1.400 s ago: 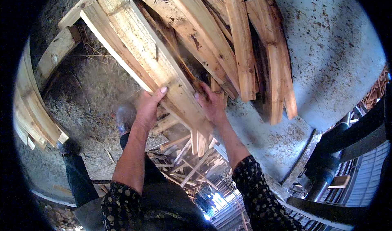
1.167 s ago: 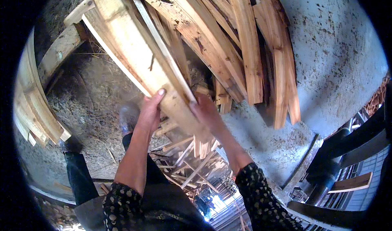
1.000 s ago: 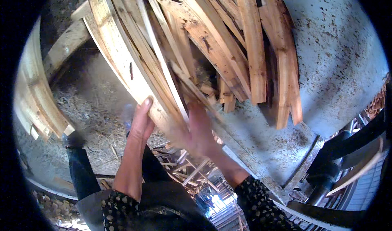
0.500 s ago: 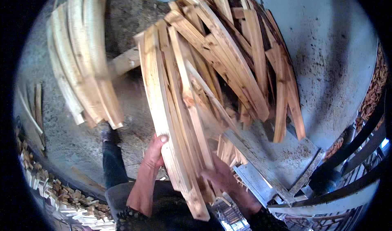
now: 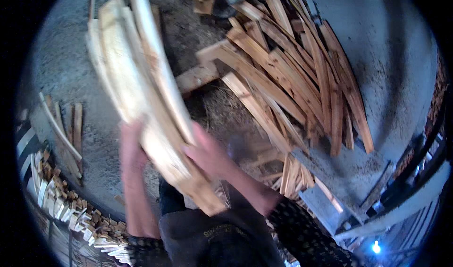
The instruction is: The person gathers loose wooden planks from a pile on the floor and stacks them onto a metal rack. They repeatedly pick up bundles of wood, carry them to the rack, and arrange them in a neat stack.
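Both hands carry a bundle of pale wooden slats (image 5: 141,102), lifted off the ground and slanting from near centre up toward the far left. The left hand (image 5: 131,149) is closed against the bundle's left underside, and the right hand (image 5: 207,154) is wrapped around its right edge with fingers spread along the wood. Both are blurred with motion, so the exact finger placement is hard to read.

To carry this well, the slats want to stay squeezed flat together between the two hands, since the long far ends overhang and could fan out or slip. Holding closer to the bundle's middle, with its near end tucked toward the body, would likely steady it.

The pile of slats (image 5: 292,78) lies on the grey concrete floor (image 5: 391,78) to the right, well apart from the lifted bundle. A few loose slats (image 5: 71,135) lie at the left, and a heap of short offcuts (image 5: 66,205) sits at the near left.

Compared with half a second ago, the bundle has swung leftward and away from the pile, which then lay just beside it; the stack of curved boards seen at the far left then is no longer visible.
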`<state>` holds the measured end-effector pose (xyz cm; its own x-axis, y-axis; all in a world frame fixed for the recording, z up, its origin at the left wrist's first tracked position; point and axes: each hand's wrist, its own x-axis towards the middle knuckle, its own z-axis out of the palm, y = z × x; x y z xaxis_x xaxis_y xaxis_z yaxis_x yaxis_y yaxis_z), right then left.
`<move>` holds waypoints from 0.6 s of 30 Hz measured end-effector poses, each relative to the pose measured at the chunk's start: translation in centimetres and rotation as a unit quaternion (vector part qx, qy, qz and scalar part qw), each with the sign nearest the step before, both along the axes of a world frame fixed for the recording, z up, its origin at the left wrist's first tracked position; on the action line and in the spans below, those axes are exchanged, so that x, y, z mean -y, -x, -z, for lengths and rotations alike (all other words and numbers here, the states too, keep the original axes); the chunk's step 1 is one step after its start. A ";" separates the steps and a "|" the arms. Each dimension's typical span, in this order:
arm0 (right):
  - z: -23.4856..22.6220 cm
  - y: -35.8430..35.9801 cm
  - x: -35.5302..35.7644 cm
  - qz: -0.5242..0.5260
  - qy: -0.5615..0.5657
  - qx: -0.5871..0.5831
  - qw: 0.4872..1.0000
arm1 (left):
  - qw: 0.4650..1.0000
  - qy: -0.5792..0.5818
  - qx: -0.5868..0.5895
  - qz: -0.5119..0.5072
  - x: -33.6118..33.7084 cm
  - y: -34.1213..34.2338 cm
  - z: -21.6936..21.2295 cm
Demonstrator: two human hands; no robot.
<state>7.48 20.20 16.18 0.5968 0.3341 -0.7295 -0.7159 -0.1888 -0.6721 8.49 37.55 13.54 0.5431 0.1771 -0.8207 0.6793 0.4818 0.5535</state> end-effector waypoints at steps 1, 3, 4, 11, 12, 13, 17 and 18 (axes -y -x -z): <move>2.3 0.1 -1.6 0.051 -0.022 0.051 0.997 | 1.000 0.016 0.014 0.020 -1.5 -1.3 1.2; 5.6 -0.3 -4.6 0.021 0.087 0.037 0.995 | 0.989 -0.081 -0.035 0.119 -4.0 -3.5 3.9; 5.9 0.5 -5.4 0.011 0.129 0.088 0.988 | 0.968 -0.181 -0.024 0.173 -4.8 -3.6 5.1; 2.1 15.4 10.2 -0.046 0.240 -0.018 0.970 | 0.914 -0.349 0.022 0.204 -4.2 0.8 11.2; 0.4 20.6 14.8 -0.057 0.296 -0.044 0.952 | 0.915 -0.348 0.018 0.203 -4.0 0.7 11.0; -3.6 24.1 19.0 -0.236 0.411 -0.066 0.878 | 0.914 -0.353 0.009 0.202 -4.2 0.9 10.8; -15.1 35.1 30.9 -0.359 0.464 -0.412 0.697 | 0.856 -0.459 0.014 0.236 -2.4 0.7 13.4; -12.8 33.0 30.8 -0.363 0.438 -0.366 0.737 | 0.873 -0.432 0.044 0.223 -3.0 0.7 12.6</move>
